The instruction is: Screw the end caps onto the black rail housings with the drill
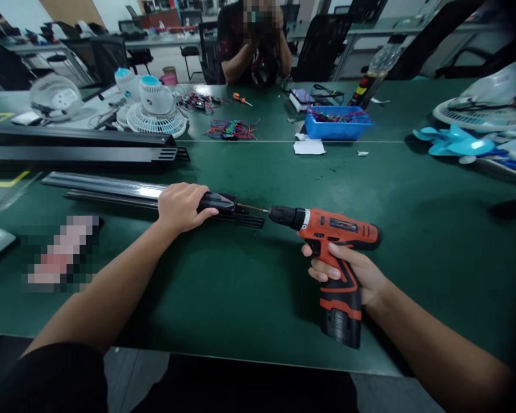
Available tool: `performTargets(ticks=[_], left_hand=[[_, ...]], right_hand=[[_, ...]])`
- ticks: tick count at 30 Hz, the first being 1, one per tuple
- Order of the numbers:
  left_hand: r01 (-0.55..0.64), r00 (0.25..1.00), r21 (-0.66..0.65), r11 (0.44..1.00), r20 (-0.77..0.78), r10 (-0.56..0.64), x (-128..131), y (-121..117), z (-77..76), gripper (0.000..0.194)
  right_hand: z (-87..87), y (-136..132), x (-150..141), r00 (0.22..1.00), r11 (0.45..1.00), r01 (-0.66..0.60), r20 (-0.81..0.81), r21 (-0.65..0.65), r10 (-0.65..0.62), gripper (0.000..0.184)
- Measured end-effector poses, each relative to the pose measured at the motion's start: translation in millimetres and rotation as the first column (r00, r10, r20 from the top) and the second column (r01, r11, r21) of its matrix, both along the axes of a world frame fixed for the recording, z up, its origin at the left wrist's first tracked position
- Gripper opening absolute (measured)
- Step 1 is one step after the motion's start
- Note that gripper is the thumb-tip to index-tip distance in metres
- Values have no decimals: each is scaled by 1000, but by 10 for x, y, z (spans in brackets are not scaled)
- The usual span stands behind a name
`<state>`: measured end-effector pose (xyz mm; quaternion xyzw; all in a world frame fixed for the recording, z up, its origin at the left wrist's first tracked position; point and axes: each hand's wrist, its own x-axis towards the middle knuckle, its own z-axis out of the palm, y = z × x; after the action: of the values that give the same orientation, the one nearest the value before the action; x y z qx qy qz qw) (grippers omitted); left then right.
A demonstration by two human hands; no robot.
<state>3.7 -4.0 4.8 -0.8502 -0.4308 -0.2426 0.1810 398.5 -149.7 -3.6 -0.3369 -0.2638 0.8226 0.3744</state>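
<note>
My right hand [341,264] is wrapped round the grip of an orange and black cordless drill [344,226], a finger by its trigger. The drill lies level, its chuck pointing left. From the chuck a long thin bit [253,207] reaches to the end of a black metal profile [112,186]. Whether the bit's tip is inside the profile's end I cannot tell. My left hand [183,206] is closed over the profile near that end, thumb along its near side. A slotted black end [251,221] shows just below the bit.
More black profiles [69,152] lie at the left. Behind them are white fans [155,109], bundles of wires [232,129] and a screwdriver [242,100]. A blue bin [339,123] and a bottle [376,71] stand further right, near blue fan blades [460,140]. A person [255,46] is across the table.
</note>
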Motion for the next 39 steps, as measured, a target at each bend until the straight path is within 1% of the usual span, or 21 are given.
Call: performTargets(ticks=[2,6,9,14,22,27,30,39], left_hand=[[0,1000,7,1000,-3,0,2,-1,2,80],[2,1000,12,1000,1,-2,-2,-6,2,79],[1,1000,13,1000,7,-1,-6,-8,-1,79],[-4,1000,12,1000,7,4,-6,-5,-16,78],[17,1000,55,998,-18,-16,-18,-14,-9,76],[6,1000,34,999,-25,-5,-21,-5,-12,76],[3,1000,15,1000,2,-3,-14,0,-19,77],[-12,1000,-27,1000,-6,12,-5,-22,4,79]], right_hand=[[-4,6,10,1000,1000,-10,7,-1,10,40],[6,19,6,1000,1000,-19,7,8,19,37],[8,21,-6,1000,1000,-3,2,9,3,37],[3,15,-14,998,998,55,-15,15,-55,32],[30,21,-36,997,997,78,-7,5,-78,30],[72,32,-52,997,997,73,-6,3,-73,28],[86,37,-58,996,996,84,-19,-9,-85,26],[61,57,-59,993,993,112,21,24,-112,25]])
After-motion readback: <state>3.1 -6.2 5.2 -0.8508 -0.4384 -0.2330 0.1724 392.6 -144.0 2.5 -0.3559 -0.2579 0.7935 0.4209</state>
